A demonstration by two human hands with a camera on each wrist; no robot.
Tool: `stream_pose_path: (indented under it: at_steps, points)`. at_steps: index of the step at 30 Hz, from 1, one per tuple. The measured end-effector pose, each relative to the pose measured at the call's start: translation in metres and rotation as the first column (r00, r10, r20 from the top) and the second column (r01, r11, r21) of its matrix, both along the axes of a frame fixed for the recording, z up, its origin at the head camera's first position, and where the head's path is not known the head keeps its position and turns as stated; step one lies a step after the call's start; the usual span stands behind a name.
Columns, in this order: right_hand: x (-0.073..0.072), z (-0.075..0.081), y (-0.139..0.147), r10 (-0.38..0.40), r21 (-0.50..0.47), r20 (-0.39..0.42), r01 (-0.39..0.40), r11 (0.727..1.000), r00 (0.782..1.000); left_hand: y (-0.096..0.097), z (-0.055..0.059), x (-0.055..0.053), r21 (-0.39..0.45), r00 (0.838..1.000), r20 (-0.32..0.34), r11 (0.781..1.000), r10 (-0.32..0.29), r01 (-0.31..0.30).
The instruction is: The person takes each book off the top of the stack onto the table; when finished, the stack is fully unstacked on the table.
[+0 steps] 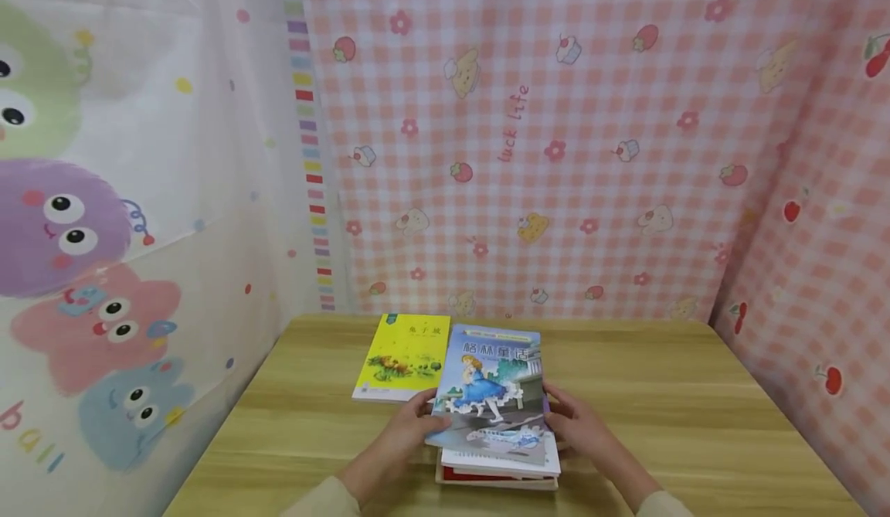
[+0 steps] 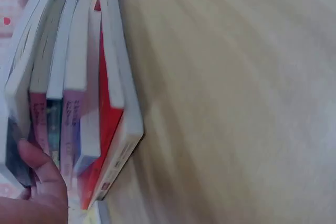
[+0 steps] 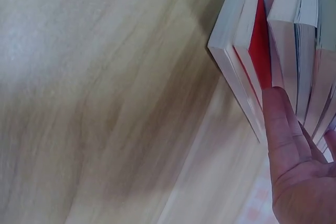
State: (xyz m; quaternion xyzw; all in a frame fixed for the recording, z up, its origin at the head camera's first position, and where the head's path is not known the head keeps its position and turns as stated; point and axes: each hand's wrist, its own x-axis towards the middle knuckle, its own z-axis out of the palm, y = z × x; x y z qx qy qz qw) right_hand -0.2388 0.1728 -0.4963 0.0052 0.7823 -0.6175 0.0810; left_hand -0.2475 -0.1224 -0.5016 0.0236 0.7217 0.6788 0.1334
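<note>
Head view: we found both hands at a stack of books [image 1: 501, 463], one on each flank, with a pale sleeve [image 1: 323, 499] behind the left wrist. The left hand [image 1: 410, 426] gripped the left edge of the top book [image 1: 490, 389], its thumb at the border of the cover; its other fingers we saw only in part. That book, a girl in a blue dress on its front, lay between the hands, a little askew over the books beneath, whose near edges jutted out on our side of the fingers. The right hand [image 1: 580, 426] was not curled round anything: from the right wrist camera we noted straight fingers [image 3: 276, 114] laid along the stack's side. Low in the pile, between the hands, we recorded a red cover [image 3: 259, 45]. Just beyond the left hand a yellow book [image 1: 406, 355] lay flat on the wooden table [image 1: 660, 393]; whether it touched the stack we could not tell. Well past both hands hung a pink checked cloth [image 1: 556, 192] printed with strawberries and cupcakes
</note>
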Motion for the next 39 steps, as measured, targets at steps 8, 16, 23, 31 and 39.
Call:
stream_pose_path:
  at_steps: [8, 16, 23, 31, 39]
  points:
    - [0.001, -0.003, -0.005, 0.035, 0.028, -0.02, -0.035, 0.999, 0.999, -0.027, 0.002, -0.008, 0.142, 0.994, 0.082, 0.988, -0.071, 0.059]
    - [0.003, -0.003, -0.002, -0.002, 0.037, -0.003, 0.002, 0.999, 1.0, -0.035, -0.008, -0.011, 0.294, 0.991, 0.072, 0.952, -0.11, 0.084]
    - [0.0, -0.002, -0.009, -0.005, 0.029, 0.018, 0.004, 1.0, 1.0, -0.064, -0.006, -0.015, 0.341, 0.999, 0.041, 0.94, -0.014, -0.001]
    - [0.0, 0.001, -0.013, -0.008, 0.04, 0.014, 0.008, 0.999, 1.0, -0.118, 0.006, -0.025, 0.325, 0.995, 0.01, 0.94, 0.102, -0.1]
    - [0.002, 0.003, -0.008, -0.017, 0.051, 0.023, 0.016, 0.999, 1.0, -0.182, 0.006, -0.032, 0.285, 0.97, 0.035, 0.928, 0.242, -0.242]
